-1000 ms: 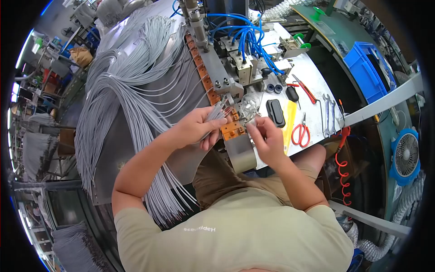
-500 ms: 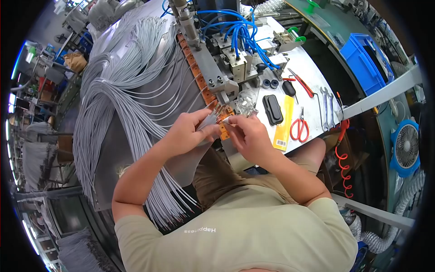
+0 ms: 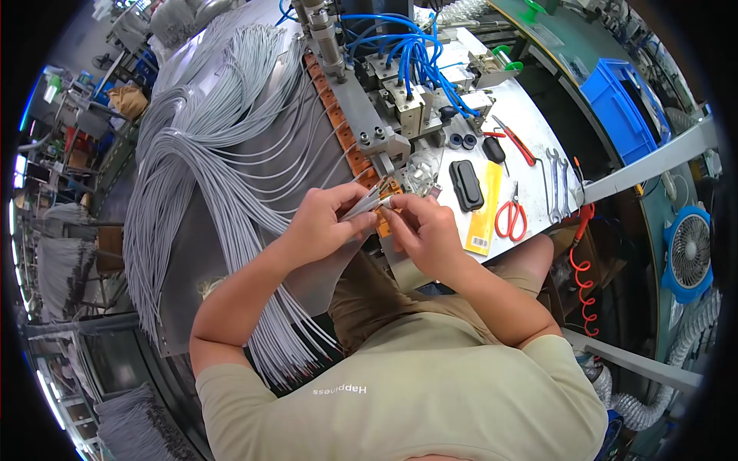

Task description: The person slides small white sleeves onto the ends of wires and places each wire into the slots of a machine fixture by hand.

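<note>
My left hand [image 3: 324, 224] is closed round a few grey cables [image 3: 361, 204], whose stripped ends point up toward the machine. Close beside it, my right hand [image 3: 427, 233] pinches a small white piece [image 3: 385, 201] against those cable ends; its exact kind is too small to tell. Both hands are over the lower end of a row of orange blocks [image 3: 338, 123], at the foot of a metal machine [image 3: 411, 111] with blue air hoses. A large bundle of grey cables [image 3: 207, 177] spreads across the table to the left and hangs over its front edge.
On the white tabletop to the right are a black case [image 3: 466, 186], a yellow packet [image 3: 484, 219], red-handled scissors [image 3: 511, 219], pliers [image 3: 516, 142] and wrenches [image 3: 555, 184]. Farther right are a blue crate [image 3: 619, 107], a blue fan [image 3: 688, 253] and a coiled red hose [image 3: 586, 288].
Both hands stay at the same place, with the fingers shifting slightly round the cable ends. The whole view has moved a little.
</note>
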The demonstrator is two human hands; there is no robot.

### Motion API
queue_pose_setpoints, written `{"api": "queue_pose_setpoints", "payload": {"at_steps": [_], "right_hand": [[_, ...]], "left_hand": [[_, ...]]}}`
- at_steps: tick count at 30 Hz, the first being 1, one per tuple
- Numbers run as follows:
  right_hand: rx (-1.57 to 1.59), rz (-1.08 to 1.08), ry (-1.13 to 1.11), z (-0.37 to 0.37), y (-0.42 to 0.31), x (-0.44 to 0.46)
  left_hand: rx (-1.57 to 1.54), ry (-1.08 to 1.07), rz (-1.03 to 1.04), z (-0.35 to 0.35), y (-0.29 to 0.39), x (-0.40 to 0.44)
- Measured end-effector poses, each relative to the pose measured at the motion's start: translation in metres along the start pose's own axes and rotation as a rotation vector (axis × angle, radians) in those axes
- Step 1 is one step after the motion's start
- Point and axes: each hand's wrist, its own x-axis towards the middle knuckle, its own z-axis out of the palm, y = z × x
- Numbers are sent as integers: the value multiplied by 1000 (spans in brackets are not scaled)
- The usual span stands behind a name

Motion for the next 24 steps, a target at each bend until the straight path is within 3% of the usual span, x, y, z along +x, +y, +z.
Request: {"api": "queue_pose_setpoints", "payload": {"at_steps": [6,11,14,20,23,24], "right_hand": [[206,302,-86,-4,-5,3],[268,292,-148,-4,15,3],[-189,-274,-114,-11,20,6],[-278,-307,-12,-6,25,6],[-410,-343,62,-3,44,12],[-254,-130,94,-7,53,14]], "left_hand": [[102,-15,50,1,-2,1],[63,-83,101,1,3,-2],[-46,-81,40,-2,-3,-2],[-286,-141,-138,5,6,-5],[581,391,380,10,24,-17],[582,391,380,6,29,-19]]}}
